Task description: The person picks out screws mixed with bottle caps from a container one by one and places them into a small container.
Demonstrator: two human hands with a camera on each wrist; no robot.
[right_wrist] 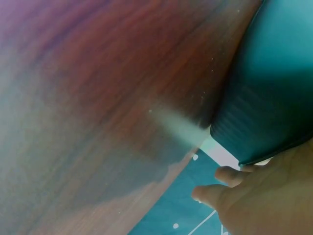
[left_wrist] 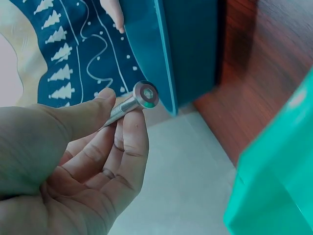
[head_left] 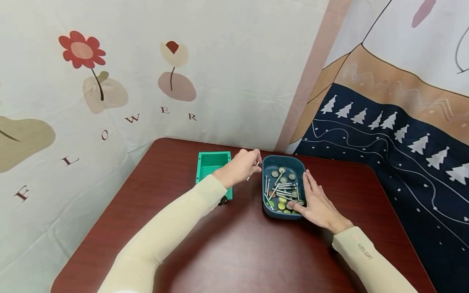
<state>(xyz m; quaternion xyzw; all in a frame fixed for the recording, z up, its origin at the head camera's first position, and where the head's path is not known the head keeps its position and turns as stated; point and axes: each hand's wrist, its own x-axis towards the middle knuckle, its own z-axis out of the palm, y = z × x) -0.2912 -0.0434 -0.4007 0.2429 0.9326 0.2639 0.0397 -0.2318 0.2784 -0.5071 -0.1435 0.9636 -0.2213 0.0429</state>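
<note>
A silver bolt (left_wrist: 145, 95) with a round hex-socket head is pinched between the thumb and fingers of my left hand (head_left: 239, 165). That hand hovers between the green bin (head_left: 213, 157) and the dark blue container (head_left: 282, 216). Inside the blue container lie several loose bolts (head_left: 287, 186), mixed with yellow-green and silver round discs (head_left: 281, 206). My right hand (head_left: 321, 206) rests against the container's right side, its fingers straight along the rim and its thumb reaching over the near corner. The left forearm hides part of the green bin.
Both containers stand on a reddish-brown wooden table (head_left: 234, 256). A small black object (head_left: 222, 200) sits at the green bin's near side. Behind the table hangs a printed cloth (head_left: 227, 81) with flowers and trees.
</note>
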